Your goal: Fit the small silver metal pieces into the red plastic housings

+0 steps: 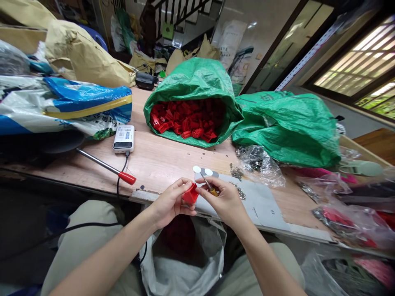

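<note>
My left hand (170,202) is closed around a small red plastic part (190,195) at the table's near edge. My right hand (224,200) pinches a small screwdriver with a yellow handle (210,188), its fingertips touching the red part. Both hands hover over an open grey bag (185,255) between my knees, with dark red pieces inside. An open green sack (197,82) full of red plastic parts (188,119) lies on the table ahead.
A second green sack (290,123) lies to the right. Clear bags of small metal parts (259,162) and red pieces (342,222) sit at right. A white power bank (124,139) with cable, a red-tipped metal rod (106,165), and blue-white and tan sacks (61,102) are at left.
</note>
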Demonstrator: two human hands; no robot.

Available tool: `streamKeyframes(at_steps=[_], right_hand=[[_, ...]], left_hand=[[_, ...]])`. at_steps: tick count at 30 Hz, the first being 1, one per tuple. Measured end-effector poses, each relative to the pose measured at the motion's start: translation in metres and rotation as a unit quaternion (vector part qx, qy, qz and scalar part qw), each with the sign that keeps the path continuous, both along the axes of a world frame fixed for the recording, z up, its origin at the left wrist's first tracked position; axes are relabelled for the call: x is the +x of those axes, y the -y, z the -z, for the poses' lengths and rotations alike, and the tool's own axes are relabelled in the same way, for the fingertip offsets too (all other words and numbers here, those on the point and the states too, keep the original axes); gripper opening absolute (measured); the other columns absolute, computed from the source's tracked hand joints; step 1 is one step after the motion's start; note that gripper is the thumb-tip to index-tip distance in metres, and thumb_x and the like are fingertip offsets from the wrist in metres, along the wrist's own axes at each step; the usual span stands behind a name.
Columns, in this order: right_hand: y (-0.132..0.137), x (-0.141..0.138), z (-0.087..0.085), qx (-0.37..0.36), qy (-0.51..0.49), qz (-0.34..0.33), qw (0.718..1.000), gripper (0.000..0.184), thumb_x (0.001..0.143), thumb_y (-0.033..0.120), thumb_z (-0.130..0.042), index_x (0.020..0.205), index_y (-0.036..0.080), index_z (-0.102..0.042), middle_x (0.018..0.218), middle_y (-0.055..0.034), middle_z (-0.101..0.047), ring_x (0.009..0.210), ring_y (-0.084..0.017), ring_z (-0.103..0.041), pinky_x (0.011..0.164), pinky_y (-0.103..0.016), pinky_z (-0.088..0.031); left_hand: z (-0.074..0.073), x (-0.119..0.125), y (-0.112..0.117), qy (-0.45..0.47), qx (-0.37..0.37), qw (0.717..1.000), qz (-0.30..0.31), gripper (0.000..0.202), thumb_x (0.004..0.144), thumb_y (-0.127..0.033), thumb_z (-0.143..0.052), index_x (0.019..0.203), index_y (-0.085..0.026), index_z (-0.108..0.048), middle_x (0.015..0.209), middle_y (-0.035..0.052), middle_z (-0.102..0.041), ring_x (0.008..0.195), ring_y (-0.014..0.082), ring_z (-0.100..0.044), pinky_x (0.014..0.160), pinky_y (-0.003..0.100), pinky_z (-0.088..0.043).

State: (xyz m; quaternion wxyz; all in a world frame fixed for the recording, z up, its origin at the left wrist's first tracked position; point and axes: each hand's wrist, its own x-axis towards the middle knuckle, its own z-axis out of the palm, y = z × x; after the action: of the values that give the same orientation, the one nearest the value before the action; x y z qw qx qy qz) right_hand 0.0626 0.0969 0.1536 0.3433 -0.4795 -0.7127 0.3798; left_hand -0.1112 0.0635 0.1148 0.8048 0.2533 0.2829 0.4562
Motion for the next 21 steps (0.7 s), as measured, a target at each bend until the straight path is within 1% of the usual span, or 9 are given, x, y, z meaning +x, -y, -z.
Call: streamKeyframes(at_steps=[2,4,5,7,9,10,12,16,21], right_hand=[[-0.001,-0.001,-0.002,-0.04,-0.017,0.003,0.999,0.027,0.077,0.036,-0.078,0.096,0.017,-0.075,0.077,-0.0027,-0.067,0.068,-0.014,-0.058,0.063,-0.026,-0.048],[-0.003,-0.001,-0.002,-0.166,-0.065,-0.007,0.984,0.037,0.072,0.039,-0.083,0.1,0.018,-0.072,0.076,0.0003,-0.063,0.056,-0.008,-0.048,0.047,-0.02,-0.039],[-0.003,-0.001,-0.002,-0.251,-0.098,-0.016,0.963,0.043,0.069,0.041,-0.085,0.101,0.019,-0.069,0.073,0.0028,-0.059,0.05,-0.005,-0.04,0.041,-0.017,-0.03],[-0.003,0.001,0.0,-0.402,-0.166,-0.039,0.9,0.048,0.066,0.042,-0.088,0.1,0.02,-0.062,0.067,0.0074,-0.05,0.044,-0.001,-0.023,0.037,-0.013,-0.013],[-0.001,0.005,0.004,-0.473,-0.214,-0.061,0.852,0.048,0.068,0.043,-0.088,0.096,0.019,-0.057,0.063,0.0091,-0.045,0.045,0.0,-0.015,0.037,-0.012,-0.007],[0.0,0.007,0.005,-0.479,-0.227,-0.068,0.845,0.046,0.071,0.045,-0.086,0.094,0.018,-0.057,0.062,0.009,-0.044,0.046,-0.001,-0.014,0.037,-0.012,-0.006],[0.003,0.012,0.006,-0.46,-0.227,-0.074,0.855,0.043,0.076,0.049,-0.081,0.092,0.017,-0.058,0.058,0.0094,-0.042,0.046,-0.002,-0.014,0.037,-0.013,-0.007],[0.006,0.019,0.004,-0.375,-0.14,-0.061,0.914,0.042,0.08,0.055,-0.075,0.081,0.016,-0.06,0.045,0.0102,-0.037,0.041,-0.003,-0.018,0.036,-0.016,-0.009],[0.01,0.015,0.003,-0.248,-0.081,-0.065,0.963,0.047,0.081,0.057,-0.073,0.07,0.019,-0.048,0.05,0.0086,-0.04,0.044,-0.004,-0.028,0.04,-0.018,-0.017]], left_hand=[[0.001,0.0,0.0,-0.007,0.005,1.0,0.0,0.026,0.092,-0.043,-0.063,0.097,-0.02,-0.053,0.073,-0.0012,-0.06,0.058,0.0087,-0.06,0.058,0.022,-0.058],[0.003,0.0,0.001,-0.009,0.008,1.0,0.004,0.027,0.091,-0.043,-0.064,0.097,-0.02,-0.053,0.074,-0.0009,-0.061,0.057,0.0087,-0.06,0.057,0.023,-0.059],[0.003,0.001,0.001,-0.008,0.008,1.0,0.006,0.027,0.09,-0.044,-0.065,0.096,-0.02,-0.053,0.074,-0.0008,-0.062,0.057,0.0088,-0.06,0.057,0.023,-0.059],[0.004,0.002,0.001,-0.004,0.009,1.0,0.008,0.028,0.09,-0.044,-0.066,0.095,-0.02,-0.053,0.073,-0.0011,-0.062,0.056,0.0089,-0.061,0.056,0.022,-0.059],[0.004,0.002,0.002,0.003,0.008,1.0,0.008,0.028,0.09,-0.044,-0.066,0.095,-0.02,-0.053,0.071,-0.0015,-0.061,0.055,0.0089,-0.061,0.056,0.022,-0.059],[0.003,0.002,0.002,0.006,0.008,1.0,0.011,0.027,0.09,-0.043,-0.066,0.096,-0.02,-0.053,0.071,-0.0013,-0.061,0.055,0.0088,-0.061,0.056,0.022,-0.059],[0.001,0.002,0.002,0.011,0.011,1.0,0.016,0.026,0.09,-0.043,-0.065,0.097,-0.02,-0.054,0.076,0.0,-0.063,0.055,0.0083,-0.061,0.055,0.022,-0.058],[-0.002,0.002,0.002,0.016,0.016,0.999,0.031,0.025,0.092,-0.042,-0.063,0.096,-0.019,-0.053,0.084,0.003,-0.066,0.056,0.0074,-0.061,0.055,0.021,-0.058],[-0.001,0.001,0.002,0.014,0.014,0.999,0.046,0.027,0.09,-0.04,-0.067,0.093,-0.018,-0.053,0.077,0.0002,-0.063,0.058,0.0079,-0.06,0.058,0.025,-0.061]])
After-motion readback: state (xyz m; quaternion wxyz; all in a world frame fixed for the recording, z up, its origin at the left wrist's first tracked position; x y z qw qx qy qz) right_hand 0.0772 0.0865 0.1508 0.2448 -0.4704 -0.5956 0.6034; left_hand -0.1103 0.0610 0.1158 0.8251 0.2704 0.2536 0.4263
